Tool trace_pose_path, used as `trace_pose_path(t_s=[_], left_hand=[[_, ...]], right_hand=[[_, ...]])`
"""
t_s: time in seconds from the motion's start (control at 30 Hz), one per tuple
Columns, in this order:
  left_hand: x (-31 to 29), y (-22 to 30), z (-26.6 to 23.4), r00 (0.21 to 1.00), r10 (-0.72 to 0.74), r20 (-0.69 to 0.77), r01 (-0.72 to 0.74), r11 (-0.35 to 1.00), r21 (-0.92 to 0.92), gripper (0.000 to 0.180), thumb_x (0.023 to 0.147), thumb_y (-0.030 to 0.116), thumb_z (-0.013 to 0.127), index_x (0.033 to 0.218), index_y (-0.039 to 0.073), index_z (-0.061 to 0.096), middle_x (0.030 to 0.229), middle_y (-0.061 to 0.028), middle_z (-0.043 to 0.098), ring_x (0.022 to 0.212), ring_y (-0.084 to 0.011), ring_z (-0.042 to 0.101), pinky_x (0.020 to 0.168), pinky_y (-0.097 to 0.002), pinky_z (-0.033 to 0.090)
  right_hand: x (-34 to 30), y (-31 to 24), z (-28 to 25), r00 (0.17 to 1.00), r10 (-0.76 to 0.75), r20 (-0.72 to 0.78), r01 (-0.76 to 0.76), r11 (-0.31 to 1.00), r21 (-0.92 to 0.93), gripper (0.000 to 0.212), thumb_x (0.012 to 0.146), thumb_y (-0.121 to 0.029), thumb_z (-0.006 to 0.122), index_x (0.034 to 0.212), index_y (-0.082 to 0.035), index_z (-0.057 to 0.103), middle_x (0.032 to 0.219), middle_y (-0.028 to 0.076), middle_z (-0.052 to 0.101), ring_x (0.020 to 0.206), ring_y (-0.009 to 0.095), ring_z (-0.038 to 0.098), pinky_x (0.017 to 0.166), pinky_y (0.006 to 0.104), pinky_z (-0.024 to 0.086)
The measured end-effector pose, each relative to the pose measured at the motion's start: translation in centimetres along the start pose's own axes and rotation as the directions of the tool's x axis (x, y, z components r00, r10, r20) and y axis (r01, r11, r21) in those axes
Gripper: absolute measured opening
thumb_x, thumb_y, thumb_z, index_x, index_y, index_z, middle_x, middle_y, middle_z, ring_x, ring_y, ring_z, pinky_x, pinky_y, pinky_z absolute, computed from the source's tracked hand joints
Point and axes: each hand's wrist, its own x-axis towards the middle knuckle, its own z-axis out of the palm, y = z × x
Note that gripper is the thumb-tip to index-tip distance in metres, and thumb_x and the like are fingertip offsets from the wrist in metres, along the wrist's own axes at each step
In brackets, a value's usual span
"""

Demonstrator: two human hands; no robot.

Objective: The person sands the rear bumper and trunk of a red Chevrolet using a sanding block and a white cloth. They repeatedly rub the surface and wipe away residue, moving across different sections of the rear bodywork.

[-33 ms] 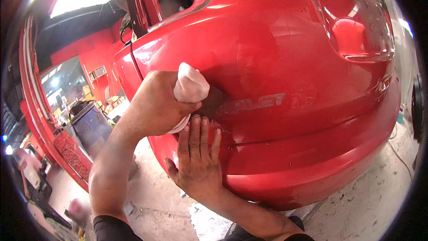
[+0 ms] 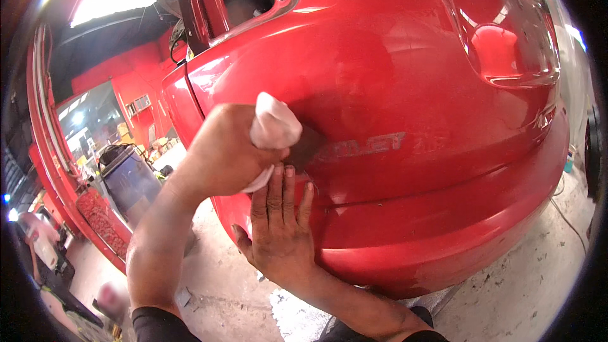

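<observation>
My left hand (image 2: 225, 145) is closed around a white cloth (image 2: 276, 121), which bulges out above the fist and shows again below it. The fist is up against the red car body panel (image 2: 380, 88), just left of a dark patch and some faded raised-letter residue (image 2: 367, 145) on the paint. What the cloth touches is hidden behind the fist. Lower down, my right hand (image 2: 278, 231) lies flat on the red bumper area with its fingers pointing up. Its fingertips reach to the cloth's lower edge, and nothing is in it.
An open lamp recess (image 2: 240, 0) sits in the panel at the upper left. Left of the car stand a red post (image 2: 69, 164) and a blue drum (image 2: 130, 180). A cable (image 2: 573, 228) runs over the concrete floor at the right.
My left fist has shifted slightly to the right along the panel with the cloth. My right hand stays nearly in place.
</observation>
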Motion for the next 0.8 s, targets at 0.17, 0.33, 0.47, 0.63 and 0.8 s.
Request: trace_pose_path(t_s=[0.17, 0.33, 0.47, 0.63, 0.8], left_hand=[[0.6, -0.2, -0.1, 0.999, 0.009, 0.036, -0.01, 1.0, 0.029, 0.028, 0.073, 0.016, 0.083, 0.09, 0.0, 0.068, 0.08, -0.0099, 0.07, 0.075, -0.012, 0.063, 0.071, -0.0325, 0.052], [0.7, -0.5, -0.3, 0.999, 0.042, 0.025, -0.045, 0.992, 0.117, 0.027, 0.073, 0.016, 0.083, 0.091, 0.001, 0.069, 0.08, -0.0103, 0.07, 0.075, -0.0123, 0.064, 0.072, -0.0326, 0.052], [0.8, -0.5, -0.1, 1.0, 0.005, 0.029, -0.007, 0.998, 0.057, 0.027, 0.073, 0.016, 0.083, 0.091, 0.001, 0.069, 0.08, -0.0117, 0.07, 0.074, -0.0149, 0.066, 0.071, -0.0334, 0.053], [0.6, -0.4, -0.3, 0.999, 0.051, -0.012, -0.05, 0.995, 0.086, 0.026, 0.073, 0.017, 0.082, 0.089, 0.001, 0.069, 0.077, -0.0127, 0.07, 0.07, -0.0156, 0.066, 0.068, -0.0339, 0.053], [0.5, 1.1, -0.2, 0.999, 0.02, -0.033, -0.019, 1.0, 0.023, 0.024, 0.074, 0.017, 0.082, 0.088, 0.002, 0.069, 0.077, -0.0116, 0.069, 0.071, -0.0139, 0.065, 0.069, -0.0342, 0.053]], right_hand=[[0.5, -0.4, 0.2, 0.999, 0.023, -0.034, -0.022, 1.0, 0.022, 0.09, 0.085, -0.044, 0.064, 0.141, 0.014, 0.024, 0.147, 0.044, 0.021, 0.139, 0.056, 0.023, 0.109, 0.0713, 0.017], [0.6, -0.2, 0.7, 0.999, 0.007, -0.037, -0.006, 1.0, 0.025, 0.089, 0.086, -0.044, 0.063, 0.141, 0.015, 0.024, 0.146, 0.045, 0.02, 0.139, 0.057, 0.023, 0.108, 0.0724, 0.016], [1.0, -0.1, 0.2, 0.999, 0.017, -0.043, -0.015, 0.999, 0.042, 0.09, 0.087, -0.044, 0.062, 0.141, 0.016, 0.022, 0.146, 0.045, 0.019, 0.139, 0.057, 0.022, 0.108, 0.0724, 0.016], [1.7, -0.5, -1.0, 1.0, 0.02, -0.014, -0.019, 0.996, 0.089, 0.094, 0.087, -0.043, 0.063, 0.142, 0.017, 0.017, 0.147, 0.045, 0.016, 0.14, 0.057, 0.018, 0.11, 0.0712, 0.013], [1.6, -0.3, -1.5, 0.997, 0.066, -0.035, -0.062, 0.993, 0.096, 0.087, 0.085, -0.044, 0.062, 0.139, 0.016, 0.029, 0.148, 0.043, 0.022, 0.14, 0.055, 0.022, 0.112, 0.0688, 0.014]])
